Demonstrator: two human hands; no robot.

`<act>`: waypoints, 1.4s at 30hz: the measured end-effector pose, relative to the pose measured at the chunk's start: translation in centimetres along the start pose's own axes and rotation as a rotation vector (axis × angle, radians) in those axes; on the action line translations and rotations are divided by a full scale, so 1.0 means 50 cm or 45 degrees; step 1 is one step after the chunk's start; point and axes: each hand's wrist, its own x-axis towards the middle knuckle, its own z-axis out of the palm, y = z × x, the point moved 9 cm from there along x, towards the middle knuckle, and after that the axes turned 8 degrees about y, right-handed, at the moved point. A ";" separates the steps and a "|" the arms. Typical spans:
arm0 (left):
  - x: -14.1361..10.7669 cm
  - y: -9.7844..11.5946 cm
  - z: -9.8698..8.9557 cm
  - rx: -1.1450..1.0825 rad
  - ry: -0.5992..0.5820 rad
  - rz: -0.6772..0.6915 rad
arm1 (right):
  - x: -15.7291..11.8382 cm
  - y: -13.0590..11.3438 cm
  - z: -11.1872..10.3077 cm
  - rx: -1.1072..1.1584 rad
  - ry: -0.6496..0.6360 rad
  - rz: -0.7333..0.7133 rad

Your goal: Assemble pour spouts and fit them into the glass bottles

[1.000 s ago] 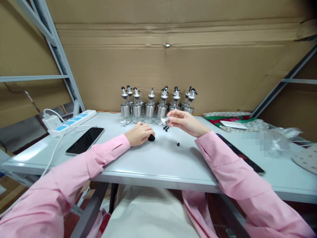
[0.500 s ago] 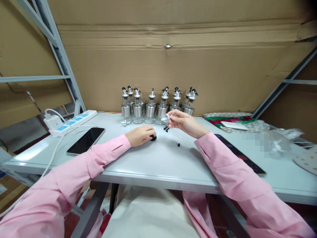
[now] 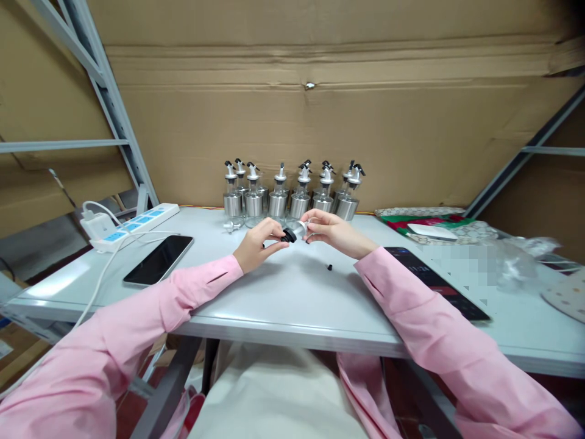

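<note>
Between thumb and fingers, my left hand (image 3: 259, 244) pinches a black ribbed stopper (image 3: 288, 236). My right hand (image 3: 336, 233) grips a whitish pourer top (image 3: 299, 228), partly covered by the fingers. The two pieces meet or nearly meet above the table; I cannot tell whether they are joined. Behind them stand several glass-and-steel oil bottles (image 3: 253, 205) with pourer tops and black flaps. A loose pourer piece (image 3: 231, 226) lies in front of the leftmost bottle. On the table near my right hand sits a small black plug (image 3: 329, 267).
A phone (image 3: 159, 260) and a power strip (image 3: 137, 225) with a white cable lie left. To the right are a tablet (image 3: 439, 283), a white flat device (image 3: 432, 231) on patterned cloth, and a clear plastic bag (image 3: 518, 265). Cardboard (image 3: 320, 128) backs the table (image 3: 283, 299).
My left hand has lifted the black stopper off the table and brought it right. My right hand has lowered slightly, and the whitish pourer top now lies against or close to the stopper.
</note>
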 end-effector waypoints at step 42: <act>-0.020 0.018 0.040 0.193 -0.293 0.155 | -0.018 0.003 0.054 -0.018 -0.231 -0.080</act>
